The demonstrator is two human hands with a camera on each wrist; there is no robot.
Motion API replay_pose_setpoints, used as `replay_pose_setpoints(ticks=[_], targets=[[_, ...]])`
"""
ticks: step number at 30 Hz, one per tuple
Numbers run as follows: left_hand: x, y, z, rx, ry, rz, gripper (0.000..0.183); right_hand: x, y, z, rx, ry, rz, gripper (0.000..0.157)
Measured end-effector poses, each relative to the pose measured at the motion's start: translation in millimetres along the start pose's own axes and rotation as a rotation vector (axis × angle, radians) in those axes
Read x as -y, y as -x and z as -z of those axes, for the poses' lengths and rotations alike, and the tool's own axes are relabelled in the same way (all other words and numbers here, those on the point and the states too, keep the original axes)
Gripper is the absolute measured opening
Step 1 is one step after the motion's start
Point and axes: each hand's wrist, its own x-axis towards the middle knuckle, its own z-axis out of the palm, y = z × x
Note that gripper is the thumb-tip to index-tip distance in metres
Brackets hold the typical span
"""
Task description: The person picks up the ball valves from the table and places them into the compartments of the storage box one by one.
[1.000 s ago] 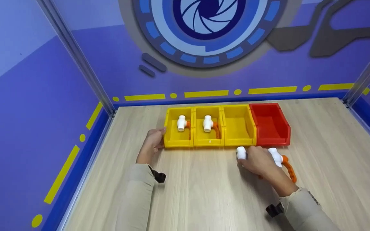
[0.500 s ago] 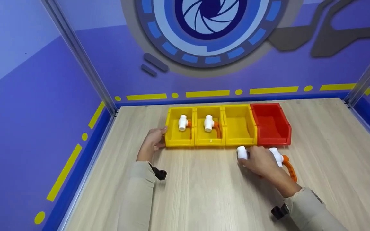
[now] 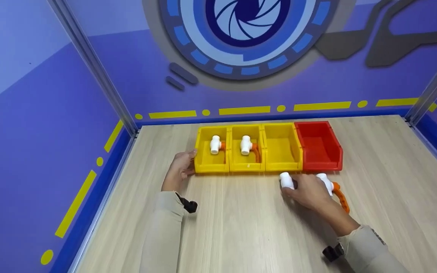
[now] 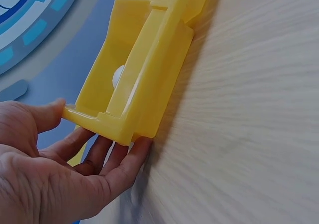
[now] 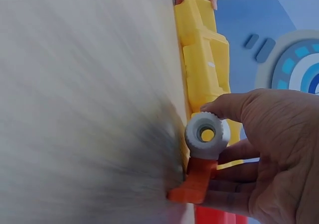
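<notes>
My left hand (image 3: 180, 169) holds the outer side of the leftmost yellow bin (image 3: 211, 168); in the left wrist view its thumb is on the rim and its fingers lie along the bin's lower edge. My right hand (image 3: 309, 191) pinches a white ball valve (image 3: 286, 181) with an orange handle (image 5: 197, 181), just in front of the bins. Beside that hand lies another white ball valve (image 3: 325, 183), orange handle to the right, partly hidden by the hand. One ball valve (image 3: 215, 145) sits in the leftmost bin and one (image 3: 245, 145) in the second bin.
The third yellow bin (image 3: 283, 167) and the red bin (image 3: 323, 166) continue the row to the right, and neither shows anything inside. All stand on a wooden table (image 3: 237, 227). Blue-purple panels (image 3: 188, 100) close the back and sides.
The right hand, with the ball valve in it, shifts only very slightly. The left hand stays at the bin, and the view moves a little.
</notes>
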Motion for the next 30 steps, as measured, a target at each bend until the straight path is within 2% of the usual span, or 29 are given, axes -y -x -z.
replay_pose_setpoints(ticks=[10,17,25,30], targets=[[-5.1,1.2,-4.8,0.012,-0.013,-0.004,0.046,-1.4,0.3,1.4,0.018,-0.007,-0.006,0.032],[-1.9,1.6,-3.2,0.005,-0.017,0.012,0.046,0.3,0.8,-1.9,0.015,-0.026,0.001,0.026],[0.9,4.3,-4.7,0.009,-0.055,-0.05,0.045,6.4,0.5,-3.1,-0.014,-0.013,-0.022,0.032],[-0.1,4.7,-4.0,0.01,-0.052,-0.052,0.046,7.5,0.4,-3.6,-0.004,-0.019,-0.039,0.033]])
